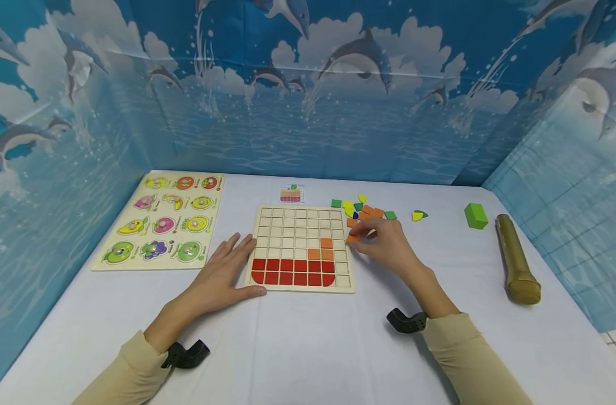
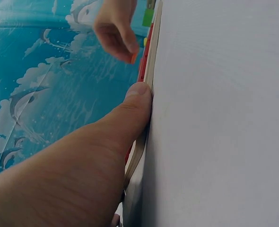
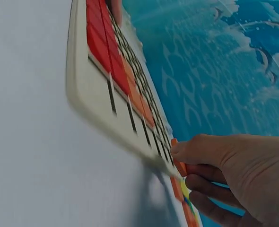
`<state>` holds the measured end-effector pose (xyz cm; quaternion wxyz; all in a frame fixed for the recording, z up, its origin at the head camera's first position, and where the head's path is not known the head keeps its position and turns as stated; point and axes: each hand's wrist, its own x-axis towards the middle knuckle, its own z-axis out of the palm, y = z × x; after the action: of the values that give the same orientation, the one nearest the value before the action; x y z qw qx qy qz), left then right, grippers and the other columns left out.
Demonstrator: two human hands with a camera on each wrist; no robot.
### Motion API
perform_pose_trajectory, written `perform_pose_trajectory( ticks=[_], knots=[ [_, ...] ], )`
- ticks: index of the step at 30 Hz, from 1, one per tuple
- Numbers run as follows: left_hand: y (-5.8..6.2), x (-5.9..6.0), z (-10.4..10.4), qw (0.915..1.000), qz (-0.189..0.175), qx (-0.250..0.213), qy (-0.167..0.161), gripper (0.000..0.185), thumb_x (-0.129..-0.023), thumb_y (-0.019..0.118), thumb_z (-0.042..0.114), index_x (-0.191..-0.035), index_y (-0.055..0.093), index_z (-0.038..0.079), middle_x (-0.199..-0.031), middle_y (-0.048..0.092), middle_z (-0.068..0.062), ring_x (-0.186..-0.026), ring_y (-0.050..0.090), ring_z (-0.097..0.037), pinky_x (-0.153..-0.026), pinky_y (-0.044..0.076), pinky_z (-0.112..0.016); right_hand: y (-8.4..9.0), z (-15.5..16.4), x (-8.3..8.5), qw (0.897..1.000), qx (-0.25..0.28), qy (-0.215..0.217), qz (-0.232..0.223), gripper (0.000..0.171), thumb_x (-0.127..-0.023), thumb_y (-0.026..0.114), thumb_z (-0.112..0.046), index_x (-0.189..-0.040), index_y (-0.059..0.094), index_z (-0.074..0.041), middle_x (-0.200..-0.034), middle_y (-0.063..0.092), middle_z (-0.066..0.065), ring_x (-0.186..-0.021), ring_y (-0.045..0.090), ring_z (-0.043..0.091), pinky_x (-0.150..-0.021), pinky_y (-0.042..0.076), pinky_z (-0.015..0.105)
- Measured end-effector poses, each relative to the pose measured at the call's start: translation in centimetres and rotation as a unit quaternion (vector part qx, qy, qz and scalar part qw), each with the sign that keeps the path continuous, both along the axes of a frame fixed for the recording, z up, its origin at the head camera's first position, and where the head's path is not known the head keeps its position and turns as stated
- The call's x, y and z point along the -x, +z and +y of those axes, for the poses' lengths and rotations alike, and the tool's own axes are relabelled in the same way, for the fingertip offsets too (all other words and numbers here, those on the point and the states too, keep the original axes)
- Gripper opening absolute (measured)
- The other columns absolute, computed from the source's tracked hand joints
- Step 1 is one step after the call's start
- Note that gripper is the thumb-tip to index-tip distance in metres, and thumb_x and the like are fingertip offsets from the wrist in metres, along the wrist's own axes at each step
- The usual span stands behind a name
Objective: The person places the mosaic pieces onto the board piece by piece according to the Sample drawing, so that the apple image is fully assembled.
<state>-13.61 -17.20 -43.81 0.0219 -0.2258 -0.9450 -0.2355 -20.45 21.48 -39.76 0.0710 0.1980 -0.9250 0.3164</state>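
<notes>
A square wooden grid board [image 1: 344, 225] lies in the middle of the white table. Two rows of red tiles [image 1: 293, 272] fill its lower part, and three orange tiles [image 1: 320, 253] sit above them toward the right. My left hand [image 1: 219, 277] rests along the board's left side with fingers spread, the thumb at its near edge. Between thumb and fingertips, my right hand [image 1: 389, 244] pinches an orange square tile [image 3: 179, 160] just off the board's right edge. Behind that hand lies a loose pile of orange pieces [image 1: 372, 211], partly hidden by it.
Green and yellow pieces [image 1: 349, 208] mix into the pile. A small picture card [image 1: 291, 193] lies behind the board. To the left is a fruit puzzle board [image 1: 168, 224]. A green block [image 1: 476, 216] and a brownish club-shaped object [image 1: 517, 261] are at the right.
</notes>
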Motion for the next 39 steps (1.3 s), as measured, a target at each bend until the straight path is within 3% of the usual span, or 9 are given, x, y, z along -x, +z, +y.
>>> perform_pose_trajectory(
  ticks=[3,11,25,39],
  knots=[
    [-0.1,0.0,0.0,1.0,0.0,-0.001,0.0,0.11,-0.086,0.076,0.067,-0.167,0.03,0.008,-0.174,0.029,-0.012,-0.163,0.015,-0.039,-0.132,0.012,-0.059,0.0,-2.1,0.5,0.999,0.018,0.036,-0.002,0.021,-0.087,0.087,-0.012,-0.107,0.08,-0.007,-0.102,0.079,0.006,-0.096,0.072,0.025,-0.087,0.063,0.045],
    [-0.1,0.2,0.2,1.0,-0.001,0.0,0.0,0.11,-0.085,0.076,0.066,-0.167,0.03,0.008,-0.174,0.028,-0.011,-0.164,0.014,-0.037,-0.133,0.011,-0.058,-0.4,-6.1,1.3,0.996,0.019,0.08,-0.016,0.017,-0.091,0.085,-0.016,-0.105,0.081,-0.008,-0.105,0.078,0.005,-0.094,0.073,0.019,-0.086,0.064,0.038],
    [-0.1,0.3,0.1,0.9999,-0.011,0.01,0.007,0.112,-0.084,0.076,0.068,-0.167,0.028,0.01,-0.175,0.026,-0.009,-0.164,0.012,-0.036,-0.133,0.011,-0.057,-1.2,-6.2,1.3,0.992,0.024,0.121,0.017,0.011,-0.091,0.084,-0.013,-0.102,0.085,-0.012,-0.104,0.081,-0.001,-0.106,0.074,0.019,-0.094,0.06,0.042],
    [-0.1,0.2,0.1,1.0,-0.004,0.004,0.006,0.111,-0.085,0.077,0.066,-0.167,0.029,0.009,-0.174,0.028,-0.01,-0.164,0.014,-0.037,-0.132,0.012,-0.059,-1.7,-6.1,1.5,0.995,0.04,0.09,0.029,0.014,-0.094,0.081,-0.013,-0.108,0.083,-0.01,-0.11,0.079,0.003,-0.105,0.072,0.02,-0.092,0.061,0.042]
  ],
)
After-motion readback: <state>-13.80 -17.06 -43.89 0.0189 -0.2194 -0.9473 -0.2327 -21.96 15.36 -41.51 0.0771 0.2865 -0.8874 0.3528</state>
